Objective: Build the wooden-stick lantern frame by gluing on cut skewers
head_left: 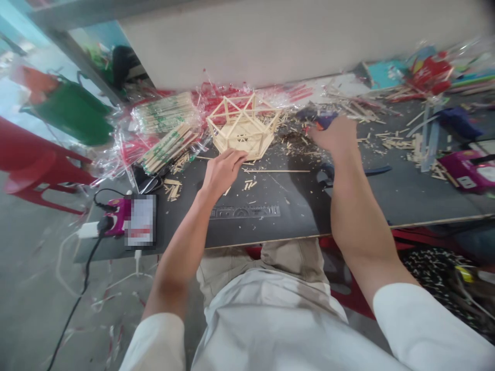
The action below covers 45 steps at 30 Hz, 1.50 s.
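A frame of thin wooden sticks (243, 138), many-sided with triangular bracing, stands on the dark table. My left hand (226, 167) is at its near edge, fingers together and closed on the lower rim; the fingertips are partly hidden. To the right, my right hand (338, 135) reaches to the back of the table, its fingers closed round a blue tool with an orange part (326, 121), blurred and mostly covered. A single long stick (276, 171) lies just in front of the frame. Short cut pieces (250, 184) and a clear ruler (245, 212) are nearer me.
Bundles of sticks (170, 147) and plastic wrappers crowd the back left. A phone (141, 221) lies beside a purple power strip (116, 216) at the left edge. A blue-handled tool (327, 175) rests below my right hand. Stick scraps and another purple box (467, 170) occupy the right.
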Tool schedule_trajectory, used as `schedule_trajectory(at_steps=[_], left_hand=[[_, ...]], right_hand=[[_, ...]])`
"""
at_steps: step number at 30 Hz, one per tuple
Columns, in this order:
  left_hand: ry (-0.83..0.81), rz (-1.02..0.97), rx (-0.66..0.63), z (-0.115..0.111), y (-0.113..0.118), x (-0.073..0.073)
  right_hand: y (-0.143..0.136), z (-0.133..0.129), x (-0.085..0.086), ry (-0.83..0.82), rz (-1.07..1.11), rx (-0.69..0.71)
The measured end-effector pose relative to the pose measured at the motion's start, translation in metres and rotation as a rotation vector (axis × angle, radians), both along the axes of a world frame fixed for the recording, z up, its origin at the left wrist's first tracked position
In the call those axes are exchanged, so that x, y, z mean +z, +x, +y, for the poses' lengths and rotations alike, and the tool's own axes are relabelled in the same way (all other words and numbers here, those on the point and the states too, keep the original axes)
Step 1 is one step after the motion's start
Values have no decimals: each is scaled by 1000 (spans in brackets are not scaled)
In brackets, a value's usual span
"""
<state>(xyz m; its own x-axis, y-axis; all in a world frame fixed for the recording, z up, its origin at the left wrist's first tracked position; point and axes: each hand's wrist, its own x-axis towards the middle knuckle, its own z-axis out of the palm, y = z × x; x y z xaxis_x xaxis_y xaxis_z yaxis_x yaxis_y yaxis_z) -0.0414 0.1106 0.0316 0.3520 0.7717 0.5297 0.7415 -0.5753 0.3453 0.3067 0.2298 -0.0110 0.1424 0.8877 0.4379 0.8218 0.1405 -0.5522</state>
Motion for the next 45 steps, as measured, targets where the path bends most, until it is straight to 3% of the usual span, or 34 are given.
schedule_trajectory(at_steps=[3,7,9,13,15,18,23,34,39,45], left_hand=[[-14,-8,16,2,0,-2],[-51,-18,61,5,-1,-7],[-56,-21,72,5,0,-8],[-59,-39,93,2,1,-7],[-59,-50,94,0,0,-6],[-59,-57,106,0,-2,-3],[-40,-67,128,3,-3,-3],[-78,-79,99,3,-3,-5],[-69,-141,217,7,-6,-7],[-57,-210,353,15,-16,-10]], right_hand=[[-10,-4,-1,-119,-51,-203],[-37,-15,23,139,-89,-151],[-57,-30,42,252,-97,4],[-106,-72,67,219,-161,466],[-126,-89,68,204,-194,642],[-142,-97,58,188,-250,759],[-143,-88,45,207,-234,732],[-146,-88,41,251,-163,692],[-144,-83,52,217,-170,638],[-158,-55,74,221,-129,606]])
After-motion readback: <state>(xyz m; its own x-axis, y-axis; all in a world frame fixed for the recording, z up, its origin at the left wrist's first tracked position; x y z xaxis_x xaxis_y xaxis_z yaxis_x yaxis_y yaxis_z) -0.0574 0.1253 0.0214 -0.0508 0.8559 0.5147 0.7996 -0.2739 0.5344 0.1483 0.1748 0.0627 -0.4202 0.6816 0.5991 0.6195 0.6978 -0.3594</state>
